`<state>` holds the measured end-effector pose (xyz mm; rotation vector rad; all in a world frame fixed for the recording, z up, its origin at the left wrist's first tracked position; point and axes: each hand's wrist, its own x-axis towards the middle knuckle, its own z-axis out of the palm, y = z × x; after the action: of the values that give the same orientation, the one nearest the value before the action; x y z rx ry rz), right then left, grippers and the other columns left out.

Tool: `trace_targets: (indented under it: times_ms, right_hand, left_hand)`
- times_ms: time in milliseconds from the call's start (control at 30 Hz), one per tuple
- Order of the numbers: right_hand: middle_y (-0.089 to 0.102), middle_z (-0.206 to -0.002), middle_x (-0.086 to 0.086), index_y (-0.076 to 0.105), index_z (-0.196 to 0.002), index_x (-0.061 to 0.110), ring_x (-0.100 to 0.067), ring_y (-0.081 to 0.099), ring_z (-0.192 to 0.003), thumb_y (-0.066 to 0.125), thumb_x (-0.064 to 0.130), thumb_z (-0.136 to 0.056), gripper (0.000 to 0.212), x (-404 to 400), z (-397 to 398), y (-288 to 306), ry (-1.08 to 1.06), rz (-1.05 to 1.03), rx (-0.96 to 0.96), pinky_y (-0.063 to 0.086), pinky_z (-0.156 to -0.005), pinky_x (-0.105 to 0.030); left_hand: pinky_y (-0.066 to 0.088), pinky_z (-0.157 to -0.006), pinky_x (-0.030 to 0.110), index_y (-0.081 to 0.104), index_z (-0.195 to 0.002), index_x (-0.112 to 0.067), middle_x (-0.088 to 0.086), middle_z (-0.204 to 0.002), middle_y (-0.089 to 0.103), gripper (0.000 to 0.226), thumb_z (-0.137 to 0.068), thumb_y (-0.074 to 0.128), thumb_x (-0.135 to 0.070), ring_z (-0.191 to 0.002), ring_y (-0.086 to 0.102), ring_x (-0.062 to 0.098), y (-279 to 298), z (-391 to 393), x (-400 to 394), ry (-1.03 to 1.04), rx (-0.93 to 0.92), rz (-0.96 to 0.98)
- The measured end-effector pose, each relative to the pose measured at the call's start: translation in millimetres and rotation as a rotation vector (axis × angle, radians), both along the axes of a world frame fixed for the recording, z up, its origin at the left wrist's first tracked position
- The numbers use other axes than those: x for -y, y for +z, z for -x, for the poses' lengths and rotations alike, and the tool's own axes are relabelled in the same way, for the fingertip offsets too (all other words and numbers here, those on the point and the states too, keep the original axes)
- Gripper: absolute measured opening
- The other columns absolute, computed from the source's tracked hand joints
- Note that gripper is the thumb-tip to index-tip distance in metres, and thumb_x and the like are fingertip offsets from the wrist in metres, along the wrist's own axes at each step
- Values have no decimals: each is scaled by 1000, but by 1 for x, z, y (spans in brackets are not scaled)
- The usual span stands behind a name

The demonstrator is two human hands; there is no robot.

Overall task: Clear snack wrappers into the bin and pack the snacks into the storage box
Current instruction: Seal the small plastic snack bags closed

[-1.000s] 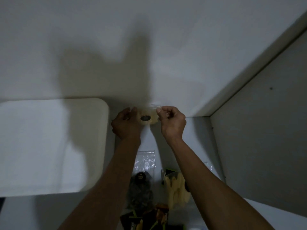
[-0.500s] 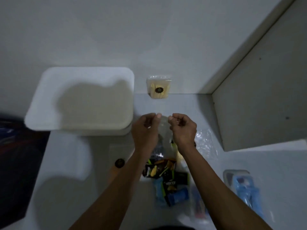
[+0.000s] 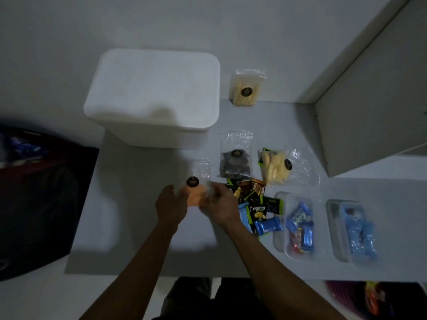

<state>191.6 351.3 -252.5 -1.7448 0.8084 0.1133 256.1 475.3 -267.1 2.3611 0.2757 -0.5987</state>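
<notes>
We see both hands close together at a clear bag of orange snack (image 3: 196, 192) on the worktop (image 3: 138, 204): the left hand (image 3: 172, 205) at its left edge, the right hand (image 3: 219, 206) blurred, so we cannot tell their grip. The white lidded storage box (image 3: 152, 98) stands far left; loose snack packets (image 3: 254, 202) lie just right.

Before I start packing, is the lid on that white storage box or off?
On. The white lid covers the storage box fully; nothing inside shows.
</notes>
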Motion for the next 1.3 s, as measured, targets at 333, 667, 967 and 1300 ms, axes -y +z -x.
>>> trace_targets:
  times_ms: [333,667,967,1300]
  right_hand:
    - [64,-117,-8,49,-135,13,-16,60,-99,60,14,-93,44,-18,0,-15,-61,1,-108,45,-80,-17]
    - [65,-114,-1,52,-132,22,-17,66,-103,77,41,-77,63,2,6,31,-227,-172,110,58,-88,-39]
    - [70,-73,-2,70,-86,13,-12,64,-66,71,22,-90,10,46,16,103,-232,-137,344,52,-60,-28]
    - [68,-70,0,73,-86,10,-9,61,-63,73,18,-87,9,67,36,150,-139,-42,414,54,-62,-31]
  left_hand:
    - [52,-89,40,67,-112,-4,15,-108,68,30,-85,73,-16,-104,64,34,-12,6,2,107,-69,178]
    - [57,-76,37,63,-98,-12,13,-98,69,31,-79,72,11,-92,67,28,45,6,-6,147,-135,754]
    - [58,-82,45,63,-114,-8,13,-104,74,34,-82,74,-3,-99,70,33,110,3,25,-85,-66,950]
    - [56,-79,34,69,-97,-9,5,-88,75,10,-93,65,-17,-84,70,15,187,-8,54,-94,290,968]
